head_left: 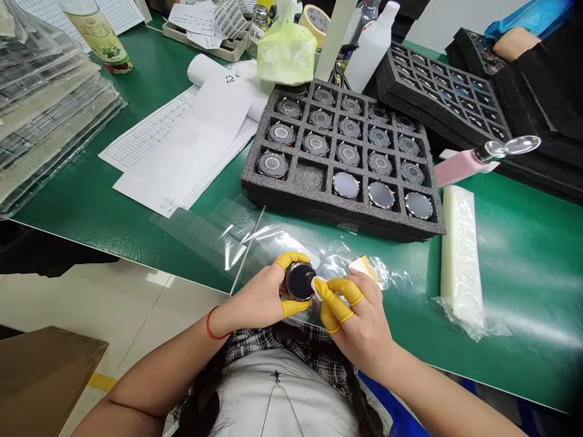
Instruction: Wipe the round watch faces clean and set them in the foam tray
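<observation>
My left hand, in yellow finger cots, grips a round watch case by its edges, its dark glass face up. Yellow cots also cover fingers of my right hand. Pinched in those fingertips is a small white wipe, touching the right edge of the watch face. Just beyond my hands stands a black foam tray of watch cases in square pockets. One front-left pocket holds no watch. Clear plastic film and a white-and-yellow piece lie close by on the green table.
Paper sheets lie left of the tray, with stacked clear plastic trays farther left. A pink pump bottle and a wrapped white block stand to the right. A second foam tray and a white bottle are behind.
</observation>
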`<action>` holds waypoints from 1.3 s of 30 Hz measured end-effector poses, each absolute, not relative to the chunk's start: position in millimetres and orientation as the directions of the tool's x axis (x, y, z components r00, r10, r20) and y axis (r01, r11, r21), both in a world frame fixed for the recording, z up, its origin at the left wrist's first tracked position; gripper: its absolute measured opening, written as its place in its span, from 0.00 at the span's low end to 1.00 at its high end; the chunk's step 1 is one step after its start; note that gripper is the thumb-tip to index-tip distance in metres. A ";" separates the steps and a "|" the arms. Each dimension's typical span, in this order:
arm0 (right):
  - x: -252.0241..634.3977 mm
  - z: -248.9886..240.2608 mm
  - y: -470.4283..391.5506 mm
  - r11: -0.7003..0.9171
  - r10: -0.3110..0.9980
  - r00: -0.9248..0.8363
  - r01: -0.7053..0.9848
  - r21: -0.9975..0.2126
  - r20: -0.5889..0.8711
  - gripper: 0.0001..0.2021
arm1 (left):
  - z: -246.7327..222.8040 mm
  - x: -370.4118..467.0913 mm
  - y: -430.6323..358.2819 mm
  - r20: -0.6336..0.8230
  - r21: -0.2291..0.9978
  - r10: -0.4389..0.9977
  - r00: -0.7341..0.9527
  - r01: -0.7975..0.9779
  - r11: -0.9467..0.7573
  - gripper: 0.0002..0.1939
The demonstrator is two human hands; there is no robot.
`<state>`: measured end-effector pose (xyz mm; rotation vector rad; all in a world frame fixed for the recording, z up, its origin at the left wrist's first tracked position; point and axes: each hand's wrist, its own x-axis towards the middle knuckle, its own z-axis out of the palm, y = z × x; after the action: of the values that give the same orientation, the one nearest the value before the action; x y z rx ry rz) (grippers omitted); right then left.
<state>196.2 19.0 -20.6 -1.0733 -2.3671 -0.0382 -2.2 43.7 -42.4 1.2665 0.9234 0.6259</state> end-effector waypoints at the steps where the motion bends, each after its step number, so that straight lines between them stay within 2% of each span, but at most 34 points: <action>1: 195.3 -21.8 14.9 0.678 0.697 -0.530 0.706 -0.205 0.482 0.11 | -42.2 -2.3 43.5 -0.226 0.974 0.831 0.508 0.093 0.208 0.27; 6: 187.3 -23.1 -1.6 0.673 0.716 -0.507 0.683 -0.282 0.480 0.14 | -42.9 -1.0 42.2 -0.203 0.979 0.852 0.482 0.091 0.182 0.28; 9: 187.8 -18.6 -3.8 0.694 0.714 -0.527 0.616 -0.372 0.461 0.16 | -43.1 0.5 39.4 -0.192 0.981 0.873 0.448 0.054 0.189 0.27; 11: 194.5 -13.8 -0.1 0.674 0.735 -0.492 0.605 -0.424 0.467 0.18 | -40.7 0.4 36.5 -0.173 0.981 0.913 0.369 -0.018 0.193 0.27; 15: 212.5 -5.4 13.5 0.499 0.821 -0.252 0.753 -0.429 0.512 0.20 | -27.7 -3.4 30.4 -0.040 0.958 0.989 0.146 -0.277 0.080 0.30; 17: 213.4 -4.6 17.3 0.469 0.869 -0.265 0.710 -0.525 0.418 0.20 | -19.0 -5.2 28.7 0.041 0.924 0.994 0.099 -0.383 0.000 0.30; 20: 200.4 -8.0 16.9 0.438 0.879 -0.415 0.512 -0.739 0.233 0.23 | -8.7 -5.9 28.7 0.111 0.903 0.993 0.037 -0.421 -0.085 0.30; 24: 180.0 -10.5 16.8 0.200 0.913 -0.407 0.411 -0.890 0.017 0.19 | -4.6 -8.4 30.8 0.130 0.904 0.991 -0.033 -0.406 -0.132 0.31; 27: 177.5 -5.2 22.2 0.020 0.924 -0.363 0.356 -0.934 -0.119 0.20 | -6.8 -13.4 30.1 0.085 0.926 0.996 -0.001 -0.370 -0.080 0.31; 30: 181.2 1.4 27.4 -0.034 0.903 -0.389 0.353 -0.935 -0.180 0.22 | -9.5 -16.1 27.5 -0.068 0.930 0.989 0.134 -0.350 0.111 0.31; 32: 183.3 3.7 28.7 -0.015 0.897 -0.405 0.372 -0.928 -0.176 0.23 | -10.2 -15.4 26.4 -0.165 0.907 0.963 0.213 -0.352 0.233 0.31; 35: 184.7 3.8 28.1 0.057 0.895 -0.423 0.423 -0.904 -0.141 0.24 | -9.2 -13.4 27.4 -0.236 0.866 0.933 0.270 -0.376 0.328 0.29; 39: 184.6 3.4 27.6 0.270 0.903 -0.429 0.501 -0.822 0.035 0.17 | -8.5 -14.0 30.9 -0.294 0.863 0.910 0.292 -0.329 0.384 0.28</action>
<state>184.6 27.6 3.4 -1.2617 -2.0383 1.0397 -14.0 30.9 -8.5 0.7779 0.9106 0.9465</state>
